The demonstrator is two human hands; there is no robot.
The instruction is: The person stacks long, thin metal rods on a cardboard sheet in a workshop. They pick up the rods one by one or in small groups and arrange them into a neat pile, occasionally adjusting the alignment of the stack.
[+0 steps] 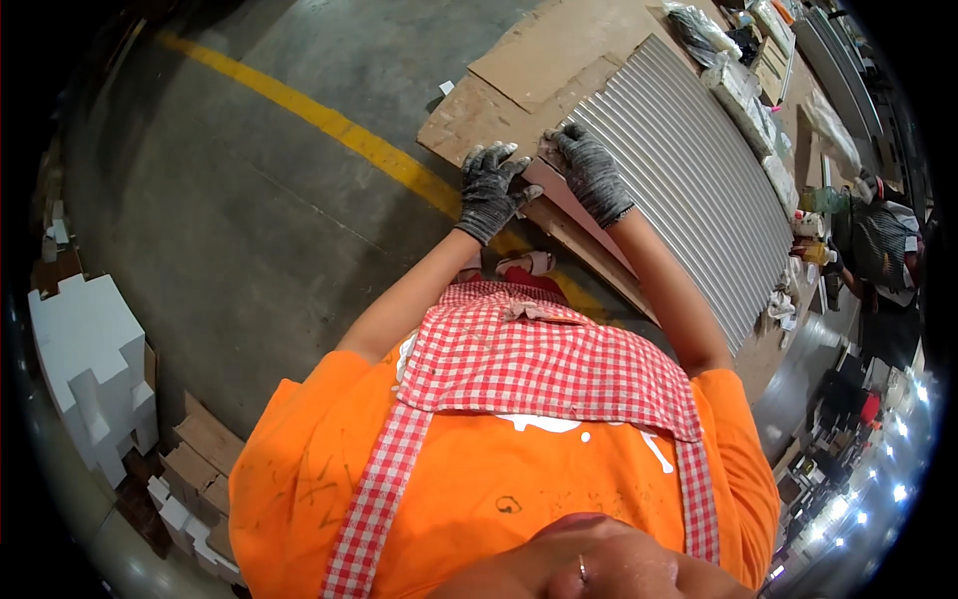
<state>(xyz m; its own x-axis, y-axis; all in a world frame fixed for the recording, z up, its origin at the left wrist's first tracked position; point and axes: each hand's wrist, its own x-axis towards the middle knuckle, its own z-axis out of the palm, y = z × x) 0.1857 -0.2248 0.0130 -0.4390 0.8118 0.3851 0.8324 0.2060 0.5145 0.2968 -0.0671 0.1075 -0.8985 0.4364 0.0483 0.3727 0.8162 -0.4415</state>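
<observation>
Both my hands wear dark grey knitted gloves with worn, pale fingertips. My left hand (488, 190) is over the near corner of the cardboard-covered table (449, 128), fingers spread and thumb stretched toward the right. Beside it, my right hand (591, 175) has its fingers curled round a small brownish thing at the end of the metal strips; what it is cannot be made out. Under my right wrist runs a long pinkish-brown strip (569, 205) along the table's near side. Many silvery metal strips (689, 170) lie side by side just right of that hand.
A flat cardboard sheet (544, 60) lies at the table's far end. Wrapped white packs (743, 105) line the strips' far side. Another person (883, 245) stands at the right. White foam blocks (90, 359) and cardboard boxes (205, 454) sit at the left. A yellow line (329, 120) crosses the floor.
</observation>
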